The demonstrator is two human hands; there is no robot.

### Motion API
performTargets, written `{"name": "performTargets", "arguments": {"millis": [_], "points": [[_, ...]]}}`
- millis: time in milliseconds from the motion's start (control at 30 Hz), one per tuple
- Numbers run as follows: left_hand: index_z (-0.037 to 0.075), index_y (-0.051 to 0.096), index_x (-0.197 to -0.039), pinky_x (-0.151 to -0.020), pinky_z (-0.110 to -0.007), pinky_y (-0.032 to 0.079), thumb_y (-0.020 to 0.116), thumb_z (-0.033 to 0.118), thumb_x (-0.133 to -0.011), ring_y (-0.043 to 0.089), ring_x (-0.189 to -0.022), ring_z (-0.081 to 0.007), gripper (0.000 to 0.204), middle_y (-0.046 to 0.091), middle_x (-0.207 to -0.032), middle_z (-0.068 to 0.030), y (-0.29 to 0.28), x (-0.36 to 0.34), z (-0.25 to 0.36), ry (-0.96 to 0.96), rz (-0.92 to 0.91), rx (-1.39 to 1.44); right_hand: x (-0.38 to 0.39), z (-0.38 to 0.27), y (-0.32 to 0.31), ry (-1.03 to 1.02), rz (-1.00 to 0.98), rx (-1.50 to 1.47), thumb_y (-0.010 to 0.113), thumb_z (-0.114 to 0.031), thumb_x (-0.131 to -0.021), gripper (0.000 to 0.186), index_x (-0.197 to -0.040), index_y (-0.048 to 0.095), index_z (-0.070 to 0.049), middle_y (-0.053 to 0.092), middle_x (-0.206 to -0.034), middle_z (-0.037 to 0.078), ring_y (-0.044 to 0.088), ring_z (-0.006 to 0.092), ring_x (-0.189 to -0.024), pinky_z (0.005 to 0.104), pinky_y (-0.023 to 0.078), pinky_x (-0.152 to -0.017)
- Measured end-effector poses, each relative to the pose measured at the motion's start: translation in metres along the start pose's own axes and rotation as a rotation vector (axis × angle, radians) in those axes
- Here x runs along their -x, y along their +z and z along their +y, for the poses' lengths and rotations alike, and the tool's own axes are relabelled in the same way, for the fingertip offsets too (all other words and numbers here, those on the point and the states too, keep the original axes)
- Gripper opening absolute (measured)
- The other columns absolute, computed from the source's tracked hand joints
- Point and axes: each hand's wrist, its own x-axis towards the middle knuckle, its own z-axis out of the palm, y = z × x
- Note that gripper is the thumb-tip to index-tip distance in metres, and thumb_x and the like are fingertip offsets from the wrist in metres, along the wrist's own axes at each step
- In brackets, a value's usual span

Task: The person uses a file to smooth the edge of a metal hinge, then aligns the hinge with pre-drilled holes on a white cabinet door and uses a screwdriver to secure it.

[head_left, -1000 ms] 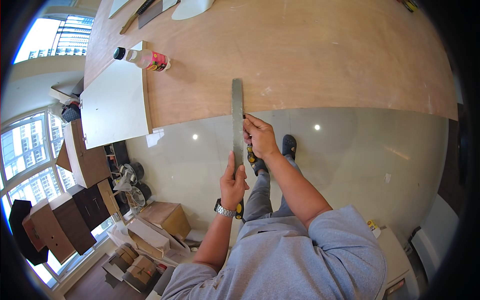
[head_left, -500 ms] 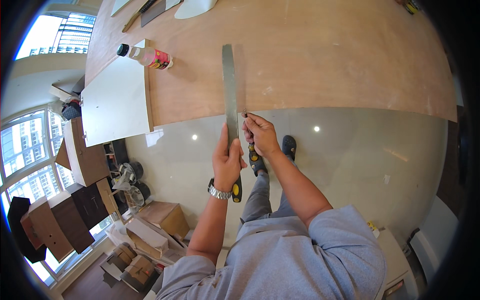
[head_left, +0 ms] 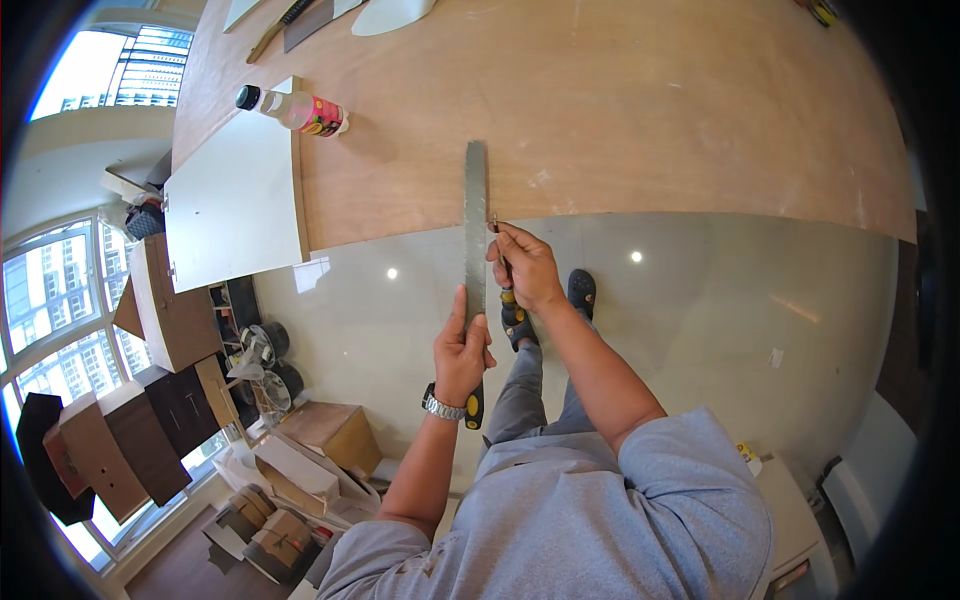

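Closed around the file (head_left: 476,220), the grip of the left hand (head_left: 460,358) sits low on the blade, near the handle, forefinger stretched along the metal. It has just drawn the file back toward the body, so the far end lies nearer the edge of the tabletop (head_left: 650,120); the right hand (head_left: 528,270) has hardly moved. That brings another stretch of blade beside the small tool (head_left: 508,298) pinched in the right fingers. Whether blade and tool touch, I cannot tell.
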Motion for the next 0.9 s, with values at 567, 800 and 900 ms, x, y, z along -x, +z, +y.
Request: {"name": "performTargets", "arguments": {"millis": [567, 800, 900], "points": [[0.011, 0.030, -0.151, -0.043, -0.020, 0.044, 0.051, 0.010, -0.099, 0.049, -0.049, -0.0045, 0.056, 0.054, -0.071, 0.0002, 0.007, 0.009, -0.003, -0.044, 0.005, 0.009, -0.001, 0.001, -0.001, -0.013, 0.016, 0.002, 0.054, -0.013, -0.099, 0.028, -0.123, 0.060, 0.001, 0.060, -0.078, 0.005, 0.047, 0.0093, -0.046, 0.0220, 0.032, -0.038], [0.011, 0.029, -0.151, -0.043, -0.020, 0.044, 0.051, 0.009, -0.099, 0.049, -0.048, -0.0045, 0.056, 0.054, -0.071, 0.0000, 0.009, 0.011, -0.008, -0.042, 0.007, 0.023, -0.001, 0.002, 0.000, -0.029, 0.026, 0.025, 0.054, -0.012, -0.099, 0.028, -0.122, 0.060, 0.001, 0.064, -0.083, 0.006, 0.047, 0.0090, -0.046, 0.0218, 0.032, -0.038], [0.010, 0.029, -0.151, -0.043, -0.020, 0.045, 0.051, 0.009, -0.099, 0.049, -0.048, -0.0044, 0.056, 0.054, -0.071, 0.0002, 0.009, 0.012, -0.009, -0.042, 0.007, 0.015, -0.002, 0.004, -0.001, -0.034, 0.027, 0.013, 0.054, -0.013, -0.099, 0.027, -0.122, 0.060, 0.000, 0.064, -0.084, 0.007, 0.046, 0.0089, -0.046, 0.0220, 0.033, -0.038]]}}
